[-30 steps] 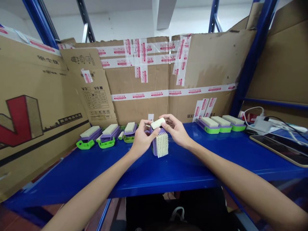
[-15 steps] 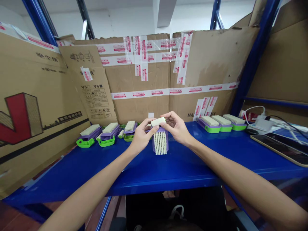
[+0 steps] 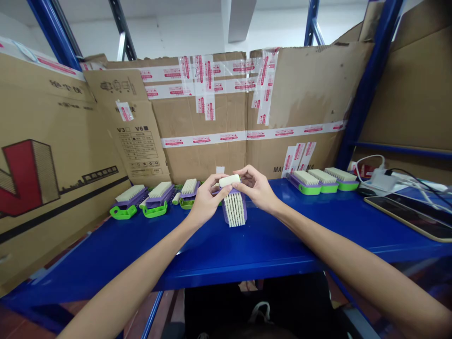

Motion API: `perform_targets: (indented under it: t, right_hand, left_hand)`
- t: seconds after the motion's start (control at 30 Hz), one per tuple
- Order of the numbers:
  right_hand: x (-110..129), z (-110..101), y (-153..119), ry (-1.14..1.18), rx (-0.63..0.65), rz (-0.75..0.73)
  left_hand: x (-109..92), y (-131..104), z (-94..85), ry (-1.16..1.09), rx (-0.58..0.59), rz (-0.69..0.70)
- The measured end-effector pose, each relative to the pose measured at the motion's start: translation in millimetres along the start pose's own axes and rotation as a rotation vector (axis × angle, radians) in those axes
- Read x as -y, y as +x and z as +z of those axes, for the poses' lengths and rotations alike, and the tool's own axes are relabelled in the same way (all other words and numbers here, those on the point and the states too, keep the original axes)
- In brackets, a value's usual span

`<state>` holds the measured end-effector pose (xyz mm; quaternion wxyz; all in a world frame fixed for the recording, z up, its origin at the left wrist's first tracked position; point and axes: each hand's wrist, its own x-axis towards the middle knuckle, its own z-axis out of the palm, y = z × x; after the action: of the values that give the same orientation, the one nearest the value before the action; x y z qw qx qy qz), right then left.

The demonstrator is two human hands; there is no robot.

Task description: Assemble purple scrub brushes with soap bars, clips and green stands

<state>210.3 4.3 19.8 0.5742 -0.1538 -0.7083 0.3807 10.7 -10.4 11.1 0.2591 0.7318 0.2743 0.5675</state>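
Hands (image 3: 231,190) clamped on purple brush (image 3: 235,208), cream bristles downward, pale roller (image 3: 229,181) on top.

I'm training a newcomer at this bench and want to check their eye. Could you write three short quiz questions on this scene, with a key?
1. True or false: the pale roller lies flat on the blue table, away from both hands.
2. Which way does the held brush show its bristles? A: toward the cardboard; B: toward the camera; C: straight up.
3. Fill in: left of the gold-edged device, the right-hand row has ___ brushes.

Key: 1 false, both hands hold it up; 2 B; 3 three.
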Motion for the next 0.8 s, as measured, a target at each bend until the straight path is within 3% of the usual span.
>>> perform_targets:
  t: [0.8]
  right_hand:
    - [-2.8,6.3,-7.4,-0.157,-0.044,-0.066]
  left_hand:
    - [1.1,-5.2,5.0,0.045,-0.014,-0.023]
